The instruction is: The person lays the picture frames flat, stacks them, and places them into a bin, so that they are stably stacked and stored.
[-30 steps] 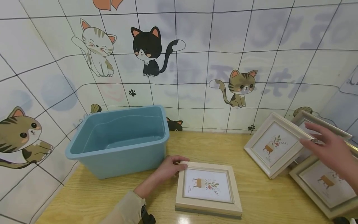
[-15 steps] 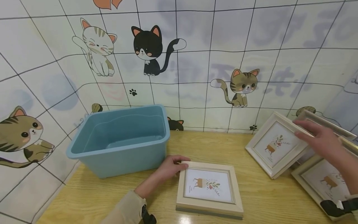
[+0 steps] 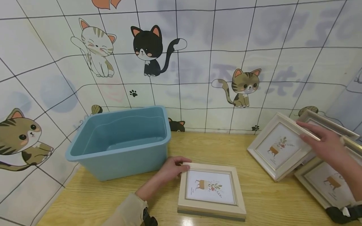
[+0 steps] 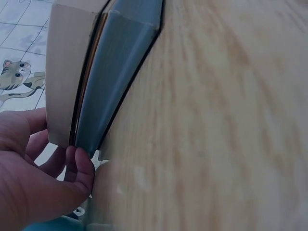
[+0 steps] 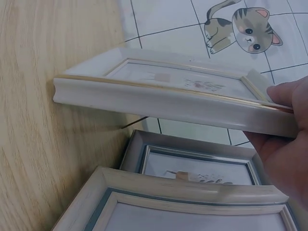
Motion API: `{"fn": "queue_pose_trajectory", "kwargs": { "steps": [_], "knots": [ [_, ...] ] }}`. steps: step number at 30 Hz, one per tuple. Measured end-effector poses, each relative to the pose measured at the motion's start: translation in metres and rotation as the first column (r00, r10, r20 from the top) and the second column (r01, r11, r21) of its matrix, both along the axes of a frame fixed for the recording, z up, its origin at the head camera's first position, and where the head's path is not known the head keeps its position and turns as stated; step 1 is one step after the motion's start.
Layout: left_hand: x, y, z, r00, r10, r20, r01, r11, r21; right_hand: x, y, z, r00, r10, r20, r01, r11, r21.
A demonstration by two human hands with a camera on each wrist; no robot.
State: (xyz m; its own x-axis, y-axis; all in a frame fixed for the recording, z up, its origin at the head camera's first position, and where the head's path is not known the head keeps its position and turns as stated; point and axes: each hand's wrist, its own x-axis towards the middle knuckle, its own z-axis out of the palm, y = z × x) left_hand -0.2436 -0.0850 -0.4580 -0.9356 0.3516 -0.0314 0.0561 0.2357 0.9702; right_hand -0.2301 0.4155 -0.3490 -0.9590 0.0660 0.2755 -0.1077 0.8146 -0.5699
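Observation:
Two picture frames lie stacked flat on the wooden table in the head view, a cream picture frame (image 3: 210,208) on top and a blue-grey one (image 4: 115,62) beneath. My left hand (image 3: 172,171) pinches the stack's far left corner, its fingertips at the stacked edges in the left wrist view. At the right, my right hand (image 3: 329,144) grips the upper right edge of a white picture frame (image 3: 278,147), thumb on the front and fingers behind. That frame leans back with its lower corner at the table.
A blue plastic bin (image 3: 121,160) stands at the left, beside my left forearm. Behind the white frame lean a grey-beige frame (image 5: 192,142) and a larger cream frame with a blue inner line (image 5: 192,187). A tiled wall with cat drawings (image 3: 198,78) rises behind the table.
My right hand has moved slightly left and closed its thumb and fingers on the white picture frame's edge. The frame, my left hand and the stack stay nearly in place.

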Motion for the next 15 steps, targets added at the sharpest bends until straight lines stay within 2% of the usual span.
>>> {"fn": "queue_pose_trajectory", "kwargs": {
  "steps": [4, 8, 11, 13, 15],
  "knots": [
    [0.001, 0.001, 0.003, 0.998, 0.003, -0.06, -0.007, 0.998, -0.062, 0.011, 0.003, 0.005, 0.998, -0.068, -0.015, 0.068, 0.998, -0.011],
    [0.002, 0.002, 0.009, 0.991, 0.019, -0.13, -0.036, 0.991, -0.126, 0.024, 0.001, 0.011, 0.995, -0.095, -0.026, 0.092, 0.992, -0.087],
    [0.003, 0.002, 0.015, 0.983, 0.025, -0.184, -0.052, 0.988, -0.143, 0.036, -0.006, 0.015, 0.992, -0.125, -0.011, 0.122, 0.983, -0.138],
    [0.004, 0.003, 0.019, 0.977, 0.025, -0.213, -0.056, 0.988, -0.141, 0.043, -0.011, 0.015, 0.994, -0.11, -0.022, 0.104, 0.976, -0.193],
    [0.006, 0.003, 0.025, 0.969, 0.015, -0.247, -0.05, 0.989, -0.136, 0.05, -0.016, 0.014, 0.997, -0.065, -0.047, 0.048, 0.957, -0.287]
  ]
}}
